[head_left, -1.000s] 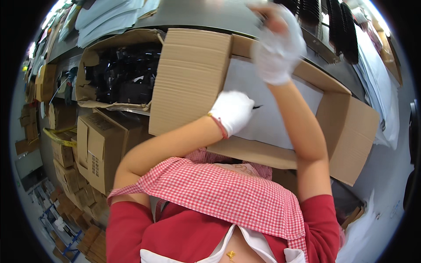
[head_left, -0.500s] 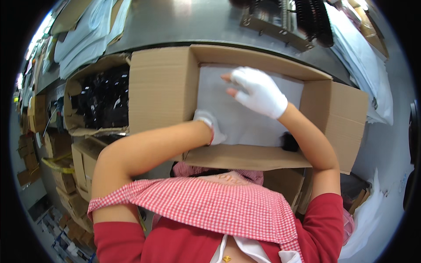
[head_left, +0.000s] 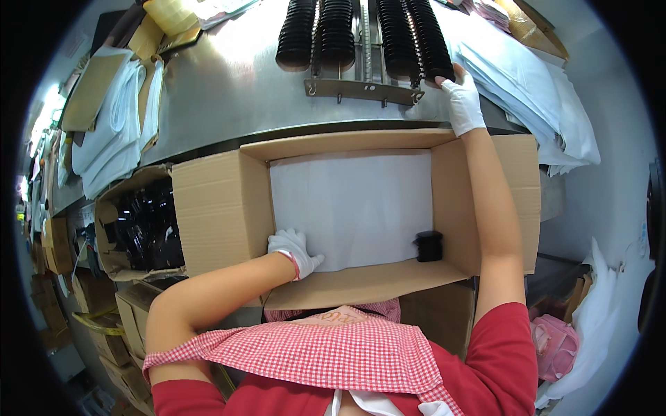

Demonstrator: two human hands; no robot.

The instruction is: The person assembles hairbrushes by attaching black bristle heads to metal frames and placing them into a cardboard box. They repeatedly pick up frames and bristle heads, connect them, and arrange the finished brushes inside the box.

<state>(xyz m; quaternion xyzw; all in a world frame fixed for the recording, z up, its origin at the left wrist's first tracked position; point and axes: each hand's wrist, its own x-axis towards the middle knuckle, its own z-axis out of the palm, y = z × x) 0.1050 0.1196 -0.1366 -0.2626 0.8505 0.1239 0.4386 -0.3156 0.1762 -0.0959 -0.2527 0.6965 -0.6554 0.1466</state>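
Note:
My left hand, in a white glove with bare fingertips, lies in the near left corner of an open cardboard box. Its fingers are spread on the white sheet that covers the box bottom. In the near right corner of the box sits a small black bundle. My right hand, gloved the same way, reaches past the box's far right corner to a metal rack. Its thumb and finger, held apart, touch the near end of the rightmost row of black discs.
The rack stands on a steel table beyond the box. Stacked white sheets lie to its right, more folded sheets to the far left. Left of the box is a carton of shiny black packs. A pink bag sits low at right.
My right hand has moved from above the box out to the rack's black discs. The left hand stays in the box's near left corner. The view has shifted, showing more of the table.

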